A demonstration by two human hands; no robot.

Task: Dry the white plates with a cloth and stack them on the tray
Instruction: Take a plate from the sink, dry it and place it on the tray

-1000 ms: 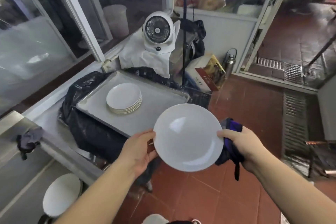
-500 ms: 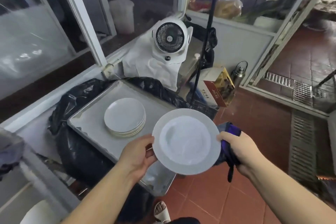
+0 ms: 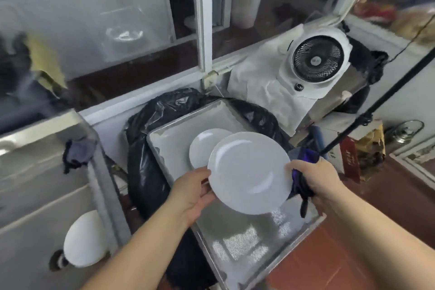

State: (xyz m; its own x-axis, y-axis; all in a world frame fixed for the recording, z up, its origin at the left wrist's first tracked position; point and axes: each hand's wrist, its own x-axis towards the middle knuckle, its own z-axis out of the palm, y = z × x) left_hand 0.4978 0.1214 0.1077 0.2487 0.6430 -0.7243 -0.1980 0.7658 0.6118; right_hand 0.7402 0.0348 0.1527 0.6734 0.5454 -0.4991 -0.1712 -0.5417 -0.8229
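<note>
Behind tray (image 3: 174,146): black bag (image 3: 150,120), white fan (image 3: 317,61); plate (image 3: 249,172) held above

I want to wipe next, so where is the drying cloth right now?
In the head view, the dark blue cloth is bunched in the right hand, against the right rim of the held white plate.

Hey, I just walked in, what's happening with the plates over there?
A person is holding a white plate by its rim in both hands, above the metal tray. The left hand grips one edge; the right hand grips the other edge along with a dark blue cloth. A stack of white plates already sits on the tray, just behind the held one, which has not been set down.
</note>
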